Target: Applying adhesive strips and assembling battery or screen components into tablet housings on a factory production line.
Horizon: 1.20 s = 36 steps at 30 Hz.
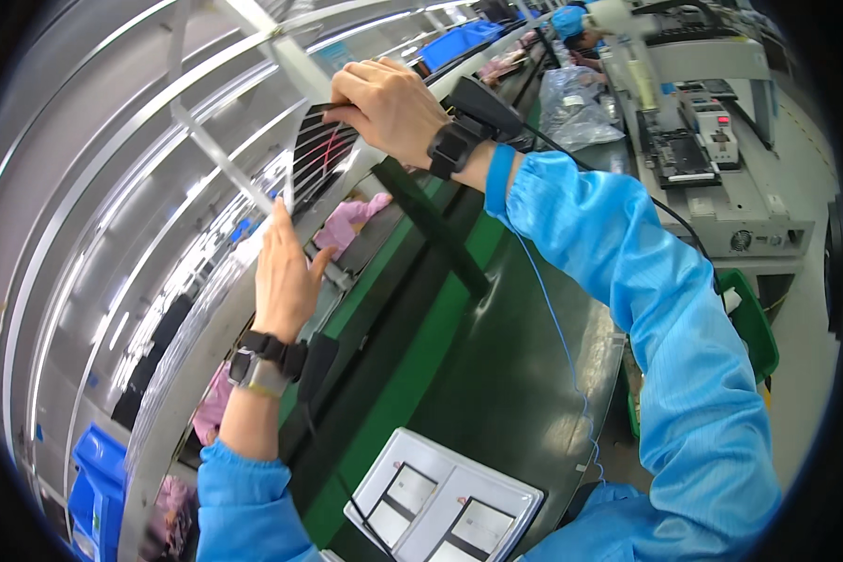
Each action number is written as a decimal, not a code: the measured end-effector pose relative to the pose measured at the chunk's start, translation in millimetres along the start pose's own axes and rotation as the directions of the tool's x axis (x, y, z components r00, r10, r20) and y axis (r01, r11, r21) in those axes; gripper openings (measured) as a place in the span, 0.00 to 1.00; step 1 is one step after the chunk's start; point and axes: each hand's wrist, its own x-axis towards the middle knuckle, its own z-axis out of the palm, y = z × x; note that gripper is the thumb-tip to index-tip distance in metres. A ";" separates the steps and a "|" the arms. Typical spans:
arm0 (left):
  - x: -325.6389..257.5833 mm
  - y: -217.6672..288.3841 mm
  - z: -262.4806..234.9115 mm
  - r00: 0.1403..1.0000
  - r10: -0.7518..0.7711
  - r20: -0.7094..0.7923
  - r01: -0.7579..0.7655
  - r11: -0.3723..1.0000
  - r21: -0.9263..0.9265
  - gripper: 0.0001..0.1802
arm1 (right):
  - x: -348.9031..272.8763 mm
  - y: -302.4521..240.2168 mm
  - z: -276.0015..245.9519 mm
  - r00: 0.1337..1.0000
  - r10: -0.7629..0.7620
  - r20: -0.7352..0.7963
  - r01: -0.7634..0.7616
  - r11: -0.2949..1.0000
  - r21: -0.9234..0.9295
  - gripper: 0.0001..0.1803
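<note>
My right hand (389, 108) is raised at the upper middle, its fingers curled and thumb pressed in at the edge of a pale slatted fixture (320, 155) with dark gaps and a red wire inside. What exactly it pinches is hard to make out. Lower and to the left, my left hand (286, 276) is open, fingers stretched upward, with the tips by a white metal bar (223, 155) of the overhead frame. Both wrists wear black devices; a blue band with a thin coiled cord (557, 323) hangs from the right wrist.
A white tray (398, 445) with flat black-and-white pieces lies on the dark green bench (506, 347). A dark post (431, 225) rises from the bench. At right are a machine (740, 225) and a green bin (751, 332); blue bins (98, 482) stand lower left. Other people work beyond.
</note>
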 end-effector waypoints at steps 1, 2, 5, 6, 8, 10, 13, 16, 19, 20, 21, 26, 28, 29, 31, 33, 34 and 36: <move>10.9 -0.7 20.4 0.997 -0.052 0.054 0.053 0.998 -0.018 0.43 | 2.4 0.7 -17.3 1.000 -0.006 0.004 0.006 1.000 -0.029 0.10; 18.2 -3.7 35.9 0.998 -0.033 0.060 0.030 0.998 0.055 0.39 | 1.3 2.1 -37.5 0.996 -0.006 -0.087 0.000 0.998 -0.062 0.09; 22.7 -37.4 71.6 0.997 0.055 -0.062 -0.040 0.975 0.218 0.24 | -18.5 -13.1 -103.1 0.970 -0.037 -0.238 0.005 0.991 -0.135 0.05; 23.5 -45.5 71.9 1.000 0.011 -0.025 -0.005 0.976 0.216 0.22 | -36.0 -24.4 -121.4 0.990 -0.013 -0.143 -0.005 0.992 -0.126 0.05; 28.8 -52.0 58.2 0.996 -0.072 0.052 0.059 0.974 0.219 0.17 | -72.6 -62.4 -154.9 1.000 0.002 0.030 0.000 0.999 -0.053 0.09; 34.7 -59.6 55.1 0.980 -0.146 0.135 0.127 0.982 0.142 0.17 | -122.3 -101.7 -167.1 0.975 0.026 0.221 -0.055 0.991 0.123 0.13; 27.9 -59.2 49.1 0.997 -0.060 0.047 0.052 0.985 0.166 0.17 | -185.1 -150.3 -173.4 0.878 -0.018 0.478 -0.134 0.950 0.282 0.12; 3.9 -10.6 13.8 0.963 0.079 -0.259 -0.077 0.997 0.018 0.17 | -217.3 -147.1 -149.3 0.823 0.030 0.568 -0.244 0.920 0.305 0.10; -44.9 37.4 -32.2 0.999 -0.042 -0.005 0.039 0.956 -0.289 0.14 | -218.9 -134.2 -121.9 0.795 0.176 0.581 -0.366 0.902 0.228 0.10; -70.2 43.0 -41.4 1.000 0.004 0.009 -0.001 0.945 -0.326 0.13 | -215.5 -132.8 -110.4 0.805 0.164 0.570 -0.349 0.908 0.230 0.11; -93.0 50.1 -55.2 0.996 0.042 0.084 -0.017 0.959 -0.282 0.14 | -215.8 -132.5 -99.6 0.813 0.179 0.554 -0.362 0.901 0.240 0.11; -244.7 45.5 -100.9 0.734 -0.258 0.628 0.470 0.861 -0.195 0.12 | -187.9 -140.8 -38.0 0.929 0.101 0.357 -0.210 0.937 0.279 0.13; -302.9 41.9 -100.1 0.606 -0.326 0.726 0.587 0.799 -0.132 0.13 | -172.7 -153.5 -41.2 0.927 0.127 0.353 -0.234 0.931 0.279 0.16; -327.5 43.6 -101.1 0.549 -0.361 0.754 0.647 0.754 -0.110 0.14 | -170.0 -161.6 -46.0 0.931 0.117 0.347 -0.223 0.932 0.284 0.17; -368.4 49.7 -98.8 0.574 -0.376 0.727 0.662 0.736 -0.142 0.21 | -175.3 -187.7 -70.0 0.860 0.121 0.497 -0.300 0.906 0.300 0.20; -393.8 58.5 -87.5 0.608 -0.408 0.681 0.674 0.718 -0.172 0.25 | -208.6 -207.1 -102.2 0.729 0.095 0.678 -0.408 0.856 0.318 0.24; -397.1 63.2 -82.6 0.612 -0.407 0.678 0.678 0.711 -0.185 0.25 | -225.3 -216.8 -121.3 0.641 0.075 0.764 -0.446 0.846 0.292 0.24; -400.1 70.6 -70.2 0.625 -0.382 0.681 0.677 0.699 -0.229 0.29 | -265.2 -233.6 -153.5 0.427 0.090 0.900 -0.609 0.765 0.212 0.21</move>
